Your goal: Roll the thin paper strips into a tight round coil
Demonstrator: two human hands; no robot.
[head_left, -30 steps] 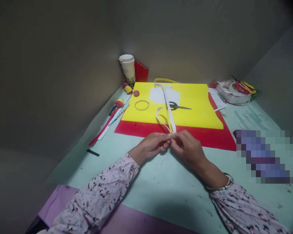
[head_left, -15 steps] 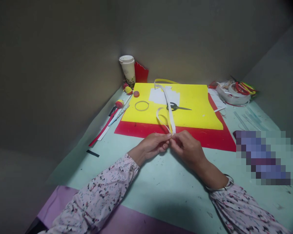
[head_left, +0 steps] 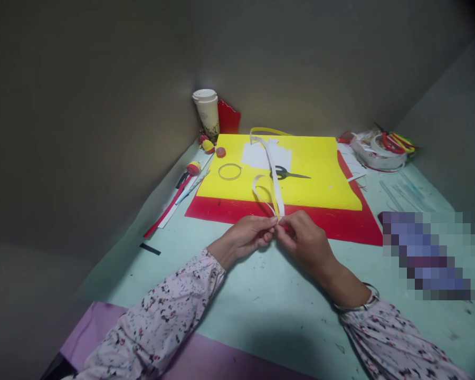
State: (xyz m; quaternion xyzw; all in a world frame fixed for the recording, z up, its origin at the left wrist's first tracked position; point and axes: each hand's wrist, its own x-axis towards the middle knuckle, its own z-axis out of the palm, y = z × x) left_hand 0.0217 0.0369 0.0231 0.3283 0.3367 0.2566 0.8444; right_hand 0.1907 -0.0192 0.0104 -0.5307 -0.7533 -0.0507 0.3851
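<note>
My left hand (head_left: 254, 236) and my right hand (head_left: 305, 240) meet above the near edge of a red sheet (head_left: 350, 226), both with fingers pinched closed. Between their fingertips is the end of a long paper strip (head_left: 274, 171), white on one face and yellow on the other. One part of it curls into a small loop just beyond my fingers; another runs away over the yellow sheets (head_left: 320, 153) and bends back at the far edge. My fingers cover the exact spot where the strip is held. Black-handled scissors (head_left: 288, 173) lie behind the strip on the yellow sheets.
A paper cup (head_left: 207, 113) stands at the back left. Rolled strips (head_left: 193, 168) and a red strip (head_left: 168, 211) lie left, near a black piece (head_left: 150, 249). A thin ring (head_left: 230, 171) rests on the yellow. At right are a filled clear container (head_left: 380, 153) and a pixelated object (head_left: 427, 256).
Hardly anything differs. Both hands keep their pinch at the same place, with only a very slight shift of the right fingers. The strip's loop barely moves.
</note>
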